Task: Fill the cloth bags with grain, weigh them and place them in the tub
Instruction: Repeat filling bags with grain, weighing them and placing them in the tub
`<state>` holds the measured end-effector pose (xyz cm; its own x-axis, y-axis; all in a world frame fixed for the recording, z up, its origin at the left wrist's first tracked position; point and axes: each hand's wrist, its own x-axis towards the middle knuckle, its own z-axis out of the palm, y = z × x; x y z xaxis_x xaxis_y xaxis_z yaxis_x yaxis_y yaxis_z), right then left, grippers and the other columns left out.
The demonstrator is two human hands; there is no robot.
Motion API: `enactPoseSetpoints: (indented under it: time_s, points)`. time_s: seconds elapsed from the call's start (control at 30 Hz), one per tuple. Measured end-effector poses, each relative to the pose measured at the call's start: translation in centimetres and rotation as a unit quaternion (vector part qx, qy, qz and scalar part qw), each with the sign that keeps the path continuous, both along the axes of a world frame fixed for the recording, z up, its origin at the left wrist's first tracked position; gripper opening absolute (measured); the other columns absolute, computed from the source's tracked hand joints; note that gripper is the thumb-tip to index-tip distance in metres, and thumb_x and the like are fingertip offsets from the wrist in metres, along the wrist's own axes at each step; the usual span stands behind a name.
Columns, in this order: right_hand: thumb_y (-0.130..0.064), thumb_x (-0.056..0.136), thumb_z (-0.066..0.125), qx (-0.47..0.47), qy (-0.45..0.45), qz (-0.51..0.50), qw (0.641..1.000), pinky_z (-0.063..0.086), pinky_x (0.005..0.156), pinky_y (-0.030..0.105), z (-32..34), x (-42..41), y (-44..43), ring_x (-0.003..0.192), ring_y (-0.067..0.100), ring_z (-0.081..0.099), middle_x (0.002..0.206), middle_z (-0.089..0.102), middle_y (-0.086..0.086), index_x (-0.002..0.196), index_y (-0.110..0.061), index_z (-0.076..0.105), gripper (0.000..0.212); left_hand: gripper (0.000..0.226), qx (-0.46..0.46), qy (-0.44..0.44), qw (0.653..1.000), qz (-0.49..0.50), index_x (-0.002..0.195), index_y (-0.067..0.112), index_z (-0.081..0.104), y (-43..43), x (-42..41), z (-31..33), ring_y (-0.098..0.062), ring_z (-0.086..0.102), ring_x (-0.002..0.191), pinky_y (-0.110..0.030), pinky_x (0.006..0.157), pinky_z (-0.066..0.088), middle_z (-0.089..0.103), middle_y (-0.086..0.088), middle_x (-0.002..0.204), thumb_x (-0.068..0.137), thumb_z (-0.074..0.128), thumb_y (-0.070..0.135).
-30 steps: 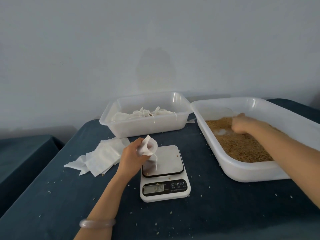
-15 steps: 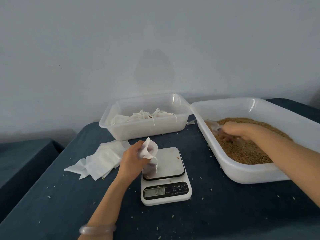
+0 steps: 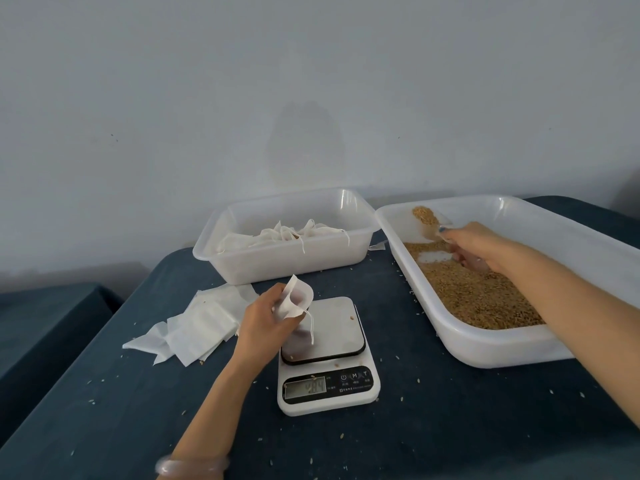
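Has raised the clear scoop (image 3: 429, 221) out of the grain (image 3: 485, 299) since half a second ago and swung it leftward, heaped, over the far-left corner of the grain tub (image 3: 485, 351); clasps its handle in the right grip (image 3: 474, 245). Holds a seemingly empty cloth bag (image 3: 299, 297) mouth-up in the left grip (image 3: 263, 323), pinched at the rim, above the left edge of the kitchen scale (image 3: 332, 341), apparently not resting on the platform; has barely shifted it meanwhile. Cannot read the scale's lit digits, too blurred. Reads as mid-cycle: filling of this bag not yet begun, weighing and placing to follow. Counts as done a layer of filled bags (image 3: 294, 233), drawstrings trailing, in the smaller tub (image 3: 277, 268) behind the scale. Leaves a loose pile of flat empty bags (image 3: 197, 323) on the table (image 3: 450, 427) left of the scale, so probably many rounds to go. Needs next a carry of the scoop across the gap to the bag's mouth; risks more spilled kernels like those already scattered over the table
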<state>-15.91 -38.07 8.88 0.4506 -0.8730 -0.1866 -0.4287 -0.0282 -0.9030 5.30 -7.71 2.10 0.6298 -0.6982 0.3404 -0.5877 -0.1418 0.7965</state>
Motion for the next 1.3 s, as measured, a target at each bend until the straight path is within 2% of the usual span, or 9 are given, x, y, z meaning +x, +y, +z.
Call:
enactPoseSetpoints:
  time_s: [0.2,0.3,0.4,0.63,0.8,0.9,1.03,1.17,1.3]
  points:
    - [-0.031,0.104,0.042,-0.205,0.037,0.059,0.976,0.041,0.060,0.027,1.1,0.0,1.1,0.074,0.015,0.056,0.099,0.064,-0.002,0.113,-0.010,0.057,0.028,0.019,-0.006,0.027,1.000,-0.006,0.092,0.038,0.060,0.1,-0.5,0.4,-0.010,0.062,0.080,-0.037,0.074,0.053,0.067,0.018,0.089,0.075,0.067,0.032]
    - [-0.029,0.103,0.044,-0.241,0.009,0.123,0.963,0.049,0.082,0.036,1.6,0.3,2.5,0.096,0.017,0.060,0.110,0.063,-0.003,0.117,-0.015,0.058,0.024,0.036,-0.011,0.034,0.999,-0.018,0.095,0.033,0.062,0.2,-0.8,0.5,-0.014,0.064,0.082,-0.041,0.076,0.054,0.068,0.012,0.087,0.065,0.055,0.052]
    - [-0.021,0.100,0.050,-0.276,-0.014,0.198,0.940,0.045,0.103,0.044,2.0,0.5,3.8,0.112,0.019,0.061,0.111,0.066,-0.005,0.123,-0.014,0.060,0.026,0.042,-0.005,0.022,0.999,-0.026,0.095,0.025,0.063,0.0,-1.0,0.5,-0.017,0.062,0.081,-0.043,0.075,0.053,0.068,0.008,0.085,0.064,0.053,0.051]
    - [-0.025,0.095,0.060,-0.403,0.015,0.265,0.876,0.040,0.090,0.028,1.8,1.3,5.6,0.096,-0.001,0.050,0.095,0.053,-0.030,0.121,-0.028,0.067,0.027,0.029,0.017,0.005,1.000,0.024,0.092,0.013,0.060,-0.2,-0.3,0.1,-0.026,0.059,0.077,-0.044,0.067,0.051,0.065,-0.002,0.081,0.073,0.065,0.036]
    - [-0.029,0.093,0.060,-0.436,0.040,0.279,0.855,0.040,0.091,0.035,1.7,1.7,5.7,0.100,0.012,0.051,0.109,0.067,-0.008,0.120,-0.036,0.066,0.029,0.013,0.026,-0.012,0.998,0.052,0.091,0.020,0.060,-0.3,0.5,-0.4,-0.020,0.061,0.075,-0.039,0.063,0.052,0.065,0.004,0.079,0.085,0.072,0.022]
    - [-0.029,0.092,0.062,-0.458,0.033,0.279,0.843,0.039,0.090,0.035,1.5,1.7,5.7,0.094,0.009,0.049,0.102,0.066,-0.014,0.117,-0.038,0.067,0.027,0.012,0.021,-0.013,0.999,0.047,0.089,0.023,0.059,-0.4,0.5,-0.4,-0.020,0.060,0.074,-0.032,0.060,0.048,0.064,0.004,0.078,0.086,0.071,0.024]
    - [-0.027,0.093,0.063,-0.491,0.057,0.279,0.823,0.034,0.093,0.036,1.5,1.8,5.7,0.096,0.009,0.049,0.090,0.054,-0.030,0.118,-0.040,0.066,0.028,0.013,0.020,-0.012,0.999,0.048,0.092,0.018,0.059,-0.4,0.3,-0.3,-0.023,0.062,0.076,-0.043,0.064,0.054,0.065,0.001,0.080,0.086,0.071,0.022]
    - [-0.028,0.095,0.059,-0.503,0.072,0.281,0.814,0.029,0.099,0.035,1.7,1.7,5.9,0.103,0.009,0.049,0.101,0.061,-0.017,0.120,-0.044,0.063,0.029,0.025,0.021,-0.026,0.999,0.042,0.094,0.020,0.060,-0.5,0.0,-0.2,-0.021,0.063,0.080,-0.043,0.067,0.054,0.066,0.004,0.083,0.079,0.069,0.037]
    - [-0.030,0.097,0.056,-0.542,0.077,0.287,0.786,0.026,0.101,0.036,2.2,1.8,6.4,0.101,0.003,0.043,0.102,0.057,-0.025,0.120,-0.043,0.064,0.027,0.027,0.028,-0.067,0.997,0.033,0.090,0.043,0.053,-0.5,-0.2,-0.2,-0.007,0.062,0.080,-0.037,0.068,0.055,0.065,0.017,0.082,0.082,0.073,0.027]
